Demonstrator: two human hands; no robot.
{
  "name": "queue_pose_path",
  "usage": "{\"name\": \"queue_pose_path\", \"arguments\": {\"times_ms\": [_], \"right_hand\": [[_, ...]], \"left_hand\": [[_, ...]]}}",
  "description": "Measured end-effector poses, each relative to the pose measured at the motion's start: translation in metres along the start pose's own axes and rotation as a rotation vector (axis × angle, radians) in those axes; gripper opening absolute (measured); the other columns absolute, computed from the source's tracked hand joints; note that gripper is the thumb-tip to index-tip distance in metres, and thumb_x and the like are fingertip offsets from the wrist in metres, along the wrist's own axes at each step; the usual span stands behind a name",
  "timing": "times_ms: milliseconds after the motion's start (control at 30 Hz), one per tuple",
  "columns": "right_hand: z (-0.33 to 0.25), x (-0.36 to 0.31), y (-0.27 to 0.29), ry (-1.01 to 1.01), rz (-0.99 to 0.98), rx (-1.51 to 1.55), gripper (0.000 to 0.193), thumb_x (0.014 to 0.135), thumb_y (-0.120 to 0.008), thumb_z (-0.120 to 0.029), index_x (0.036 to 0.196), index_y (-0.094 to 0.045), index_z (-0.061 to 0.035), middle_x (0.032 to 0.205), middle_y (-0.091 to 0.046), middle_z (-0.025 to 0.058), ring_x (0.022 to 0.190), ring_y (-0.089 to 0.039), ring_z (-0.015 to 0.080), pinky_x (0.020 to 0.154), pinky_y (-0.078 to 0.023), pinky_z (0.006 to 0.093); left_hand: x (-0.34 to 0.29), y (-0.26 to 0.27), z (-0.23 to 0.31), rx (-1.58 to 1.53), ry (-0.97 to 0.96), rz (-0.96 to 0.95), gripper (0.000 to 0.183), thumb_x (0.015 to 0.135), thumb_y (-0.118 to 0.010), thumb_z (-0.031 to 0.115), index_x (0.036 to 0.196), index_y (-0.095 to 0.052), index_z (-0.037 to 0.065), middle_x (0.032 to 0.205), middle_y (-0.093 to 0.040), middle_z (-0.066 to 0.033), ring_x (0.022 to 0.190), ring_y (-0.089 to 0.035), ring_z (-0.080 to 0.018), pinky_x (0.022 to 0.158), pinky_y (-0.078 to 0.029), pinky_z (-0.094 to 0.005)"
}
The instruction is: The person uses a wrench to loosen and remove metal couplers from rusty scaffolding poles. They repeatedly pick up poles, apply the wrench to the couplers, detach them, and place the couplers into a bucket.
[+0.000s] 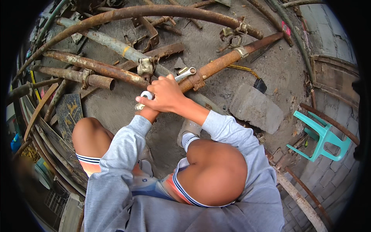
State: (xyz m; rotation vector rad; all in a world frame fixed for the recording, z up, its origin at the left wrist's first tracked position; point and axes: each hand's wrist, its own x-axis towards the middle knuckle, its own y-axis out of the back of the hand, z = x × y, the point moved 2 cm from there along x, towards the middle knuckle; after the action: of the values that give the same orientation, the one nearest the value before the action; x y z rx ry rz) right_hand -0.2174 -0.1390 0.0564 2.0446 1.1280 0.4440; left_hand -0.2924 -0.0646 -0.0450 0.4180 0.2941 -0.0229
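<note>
Over the rusty scaffold pipes (96,67), the right hand (165,94) clamps its fingers on a wrench (181,74); the left hand (146,112) lies hidden beneath, fingers unclear.

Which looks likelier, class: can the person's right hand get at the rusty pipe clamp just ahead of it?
Probably yes. The right hand already holds a wrench beside the rusty clamp, with nothing between them.

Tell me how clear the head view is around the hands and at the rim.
Head view: even daylight, no glare; right hand and wrench sharp at centre; pipes bow with fisheye bending; lower left rim blurred; black vignette all round.
</note>
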Motion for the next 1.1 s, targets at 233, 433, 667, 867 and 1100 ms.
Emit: {"name": "queue_pose_path", "arguments": {"times_ms": [233, 433, 667, 867, 1100], "right_hand": [[0.006, -0.03, 0.012, 0.061, 0.22, 0.213, 0.051, 0.071, -0.072, -0.058, 0.062, -0.067, -0.0078, 0.063, -0.059, 0.0061, 0.075, -0.05, 0.0255, 0.079, -0.033, 0.0416], [0.018, -0.045, 0.018, 0.218, 0.168, 0.115, 0.051, 0.073, -0.074, -0.056, 0.063, -0.063, -0.008, 0.066, -0.058, 0.0059, 0.08, -0.052, 0.0261, 0.082, -0.034, 0.0418], [0.039, -0.101, 0.048, 0.279, -0.095, 0.063, 0.041, 0.073, -0.074, -0.044, 0.061, -0.062, -0.0058, 0.075, -0.058, 0.0057, 0.093, -0.053, 0.0275, 0.094, -0.036, 0.047], [0.041, -0.13, 0.068, 0.072, 0.033, 0.06, 0.026, 0.068, -0.074, -0.026, 0.069, -0.06, -0.0047, 0.13, -0.052, 0.0175, 0.129, -0.042, 0.0403, 0.11, -0.029, 0.0534], [0.068, -0.178, 0.075, -0.291, 0.133, 0.212, 0.036, 0.08, -0.056, 0.006, 0.113, -0.069, 0.0011, 0.146, -0.045, 0.0244, 0.128, -0.054, 0.0399, 0.1, -0.049, 0.043]], "left_hand": [[-0.02, 0.0, 0.015, 0.372, -0.101, -0.023, 0.045, 0.081, -0.072, 0.029, 0.118, -0.062, 0.006, 0.113, -0.065, -0.0223, 0.108, -0.063, -0.0355, 0.088, -0.05, -0.0461], [0.034, 0.016, 0.027, 0.306, 0.038, -0.469, 0.039, 0.079, -0.072, 0.029, 0.106, -0.066, 0.002, 0.104, -0.069, -0.0227, 0.102, -0.067, -0.0352, 0.081, -0.052, -0.0447], [0.035, 0.023, 0.063, 0.529, 0.148, -0.352, 0.031, 0.068, -0.078, 0.023, 0.083, -0.071, -0.003, 0.09, -0.07, -0.0261, 0.092, -0.07, -0.0405, 0.081, -0.056, -0.0474], [0.036, 0.024, 0.067, 0.501, 0.173, -0.371, 0.038, 0.067, -0.08, 0.026, 0.089, -0.066, -0.002, 0.087, -0.07, -0.0231, 0.09, -0.069, -0.0414, 0.081, -0.055, -0.0476], [0.036, 0.028, 0.07, 0.522, 0.119, -0.332, 0.026, 0.062, -0.078, 0.024, 0.073, -0.071, 0.001, 0.073, -0.069, -0.0209, 0.077, -0.072, -0.0371, 0.069, -0.058, -0.0469]]}}
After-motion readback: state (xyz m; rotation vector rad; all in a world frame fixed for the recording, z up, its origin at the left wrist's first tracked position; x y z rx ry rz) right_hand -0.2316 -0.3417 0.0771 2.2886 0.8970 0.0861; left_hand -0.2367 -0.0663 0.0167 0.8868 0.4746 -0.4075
